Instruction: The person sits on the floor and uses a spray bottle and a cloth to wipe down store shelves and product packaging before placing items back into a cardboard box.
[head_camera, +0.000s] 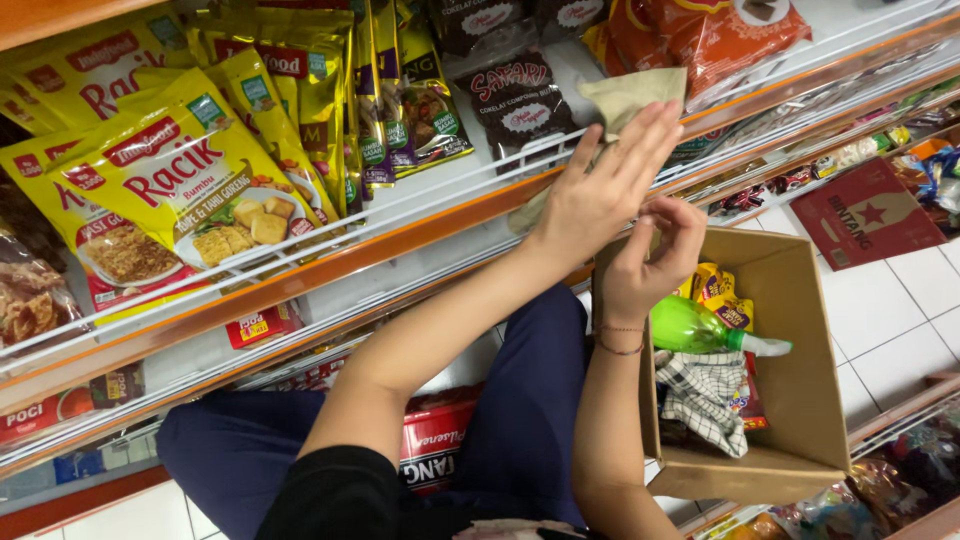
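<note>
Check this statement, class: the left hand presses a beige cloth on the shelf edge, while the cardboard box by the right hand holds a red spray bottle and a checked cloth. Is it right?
Not quite. The bottle in the box is green, not red, as the head view shows. The rest stands: the left hand presses the beige cloth on the shelf edge, and the checked cloth lies in the box by the right hand.

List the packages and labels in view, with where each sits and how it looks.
Yellow sachets: left shelf, flat, red lettering, food photos.
Gold-green sachets: shelf middle, narrow, overlapping.
Dark packets: above the left hand, red-and-white logo.
Orange bags: top right, glossy.
Red box: right floor, white star.
Shelf tag: lower shelf edge, red with yellow.
Cardboard box: under the right hand, holds green bottle.
</note>
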